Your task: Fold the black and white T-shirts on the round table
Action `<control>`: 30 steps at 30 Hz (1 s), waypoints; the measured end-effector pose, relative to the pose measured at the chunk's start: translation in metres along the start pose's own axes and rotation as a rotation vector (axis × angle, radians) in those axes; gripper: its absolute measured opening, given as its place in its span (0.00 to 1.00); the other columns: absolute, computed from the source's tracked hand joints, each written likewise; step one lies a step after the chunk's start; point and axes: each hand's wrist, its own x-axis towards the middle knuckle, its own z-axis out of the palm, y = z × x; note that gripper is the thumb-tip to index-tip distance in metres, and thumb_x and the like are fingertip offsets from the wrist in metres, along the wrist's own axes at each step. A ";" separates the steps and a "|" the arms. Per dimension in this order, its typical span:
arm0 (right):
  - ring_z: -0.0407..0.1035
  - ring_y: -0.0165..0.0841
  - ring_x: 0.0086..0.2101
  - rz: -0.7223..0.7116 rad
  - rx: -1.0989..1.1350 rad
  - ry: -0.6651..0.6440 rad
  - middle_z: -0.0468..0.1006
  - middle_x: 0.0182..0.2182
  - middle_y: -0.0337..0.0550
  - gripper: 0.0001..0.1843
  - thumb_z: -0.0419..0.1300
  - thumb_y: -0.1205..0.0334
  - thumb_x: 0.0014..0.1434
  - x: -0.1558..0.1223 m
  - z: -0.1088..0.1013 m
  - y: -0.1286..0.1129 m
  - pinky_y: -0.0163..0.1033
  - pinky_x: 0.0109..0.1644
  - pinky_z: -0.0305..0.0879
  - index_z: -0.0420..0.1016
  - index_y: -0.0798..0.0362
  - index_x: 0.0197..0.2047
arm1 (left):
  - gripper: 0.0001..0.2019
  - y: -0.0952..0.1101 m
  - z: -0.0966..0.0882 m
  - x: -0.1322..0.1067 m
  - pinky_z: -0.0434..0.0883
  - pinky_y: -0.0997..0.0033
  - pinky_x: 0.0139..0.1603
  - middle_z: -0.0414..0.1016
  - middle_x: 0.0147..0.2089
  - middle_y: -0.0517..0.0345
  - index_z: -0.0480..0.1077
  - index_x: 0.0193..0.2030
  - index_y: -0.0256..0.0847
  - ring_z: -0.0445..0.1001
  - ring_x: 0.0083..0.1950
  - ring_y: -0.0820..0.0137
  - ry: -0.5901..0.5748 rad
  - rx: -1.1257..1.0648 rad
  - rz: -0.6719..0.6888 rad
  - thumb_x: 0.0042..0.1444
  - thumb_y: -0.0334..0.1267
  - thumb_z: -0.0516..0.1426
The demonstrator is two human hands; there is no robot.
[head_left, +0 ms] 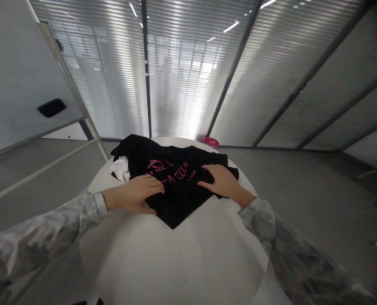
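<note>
A black T-shirt [175, 178] with pink lettering lies crumpled on a round white table [182, 254]. My left hand [137, 192] rests flat on the shirt's left side, fingers stretched toward the print. On the shirt's right side lies my right hand [222, 181], also flat with fingers spread. Both hands press on the cloth without gripping it. A corner of the shirt points toward me between my arms.
A white garment [121, 167] peeks out under the shirt's left edge. Behind the table's far edge a pink round object [211, 142] sits by the glass wall with blinds. A whiteboard stand [70, 89] rises at the left. Grey floor surrounds the table.
</note>
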 end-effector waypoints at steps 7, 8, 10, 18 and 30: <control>0.80 0.42 0.41 0.199 0.111 -0.201 0.86 0.38 0.44 0.09 0.67 0.52 0.69 -0.006 -0.003 -0.017 0.44 0.51 0.70 0.79 0.47 0.39 | 0.13 0.007 0.035 0.006 0.72 0.58 0.58 0.83 0.51 0.50 0.79 0.56 0.48 0.82 0.50 0.58 -0.109 -0.115 -0.001 0.67 0.33 0.60; 0.80 0.40 0.38 0.242 0.229 -0.244 0.86 0.37 0.43 0.12 0.67 0.49 0.68 -0.011 -0.012 -0.016 0.42 0.46 0.70 0.78 0.48 0.39 | 0.11 0.007 0.027 0.002 0.73 0.60 0.57 0.83 0.48 0.52 0.80 0.51 0.48 0.81 0.48 0.59 -0.137 -0.200 0.009 0.65 0.32 0.61; 0.77 0.36 0.31 0.280 0.476 -0.426 0.84 0.32 0.40 0.19 0.68 0.41 0.66 -0.023 -0.033 -0.015 0.39 0.37 0.67 0.76 0.48 0.39 | 0.10 0.006 0.007 -0.008 0.75 0.65 0.51 0.83 0.44 0.55 0.81 0.45 0.47 0.81 0.44 0.62 -0.216 -0.409 -0.005 0.58 0.30 0.64; 0.76 0.33 0.27 0.192 0.717 -1.268 0.84 0.26 0.41 0.27 0.70 0.34 0.59 -0.074 -0.055 -0.018 0.34 0.33 0.63 0.76 0.51 0.31 | 0.11 0.022 0.000 -0.064 0.71 0.72 0.28 0.82 0.29 0.62 0.83 0.32 0.46 0.78 0.29 0.65 -0.691 -0.680 -0.147 0.41 0.27 0.70; 0.81 0.52 0.43 0.500 -0.098 -0.220 0.86 0.40 0.54 0.32 0.57 0.26 0.67 -0.029 -0.028 0.020 0.50 0.48 0.72 0.81 0.47 0.45 | 0.21 -0.042 -0.046 0.006 0.74 0.59 0.64 0.82 0.58 0.48 0.80 0.58 0.47 0.81 0.59 0.54 0.051 -0.140 -0.375 0.64 0.56 0.65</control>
